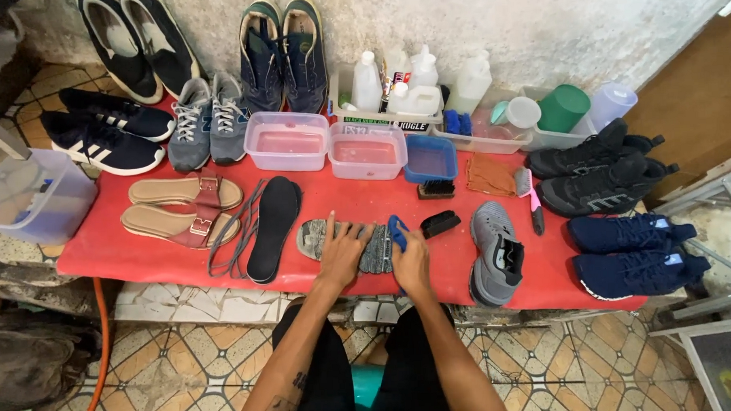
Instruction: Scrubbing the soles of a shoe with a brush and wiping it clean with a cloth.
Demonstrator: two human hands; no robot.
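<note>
Left hand (342, 251) lies flat, fingers spread, pressing down on the grey shoe (346, 240) that sits on its side at the near edge of the red table (140, 250), between the black insole (271, 225) on the left and the upright grey sneaker (495, 254) on the right. Right hand (410, 261) is closed around a blue brush (397, 231), bristle end on the shoe's right part. My read: scrub goes best with the left palm pinning the shoe hard so it can't slide off the near edge, brush strokes short, pressure through the bristles, not the handle tip. Both forearms come up from the near side, converging; left wrist straight, right wrist bent slightly inward. Black brush (439, 222) lies just right of my right hand, apart from it. Pink tubs (287, 140) of water sit farther back, well apart from both hands.
</note>
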